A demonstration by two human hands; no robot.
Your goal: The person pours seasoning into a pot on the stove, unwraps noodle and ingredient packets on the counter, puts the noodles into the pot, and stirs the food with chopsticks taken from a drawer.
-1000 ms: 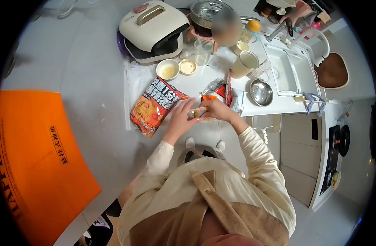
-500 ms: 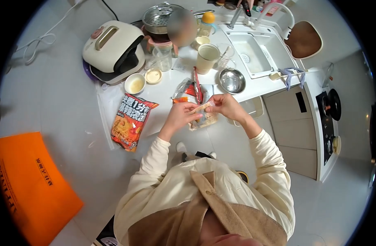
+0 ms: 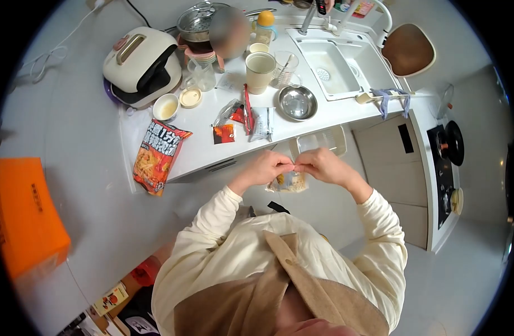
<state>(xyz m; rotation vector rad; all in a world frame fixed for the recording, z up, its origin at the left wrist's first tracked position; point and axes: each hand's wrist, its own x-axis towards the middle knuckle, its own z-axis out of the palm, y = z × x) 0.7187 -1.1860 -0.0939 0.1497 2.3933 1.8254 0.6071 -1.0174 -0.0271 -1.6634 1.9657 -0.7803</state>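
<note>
My left hand (image 3: 267, 167) and my right hand (image 3: 325, 166) meet in front of the counter's edge, both closed in a pinch. Between their fingertips is the top edge of a clear, crinkled plastic packet (image 3: 289, 183) with pale print, hanging below them. What is inside the packet is hard to make out. On the counter beyond lie an orange-red sachet (image 3: 224, 134), a silver sachet (image 3: 261, 124) and a long red sachet (image 3: 248, 110). A steel bowl (image 3: 297, 116) stands to their right. A large red and black noodle bag (image 3: 159, 158) lies left on the counter.
A cream-coloured cooker (image 3: 142, 61), a steamer pot (image 3: 196, 25) and a tall beige cup (image 3: 259, 75) stand along the back. The white sink (image 3: 331, 96) is at the right. Below the counter's edge sits a clear bin (image 3: 340, 141). An orange box (image 3: 30, 218) is far left.
Both hands have moved down and away from the counter with the packet, and their fingertips have come together at its top edge. The view has shifted, uncovering the sachets.
</note>
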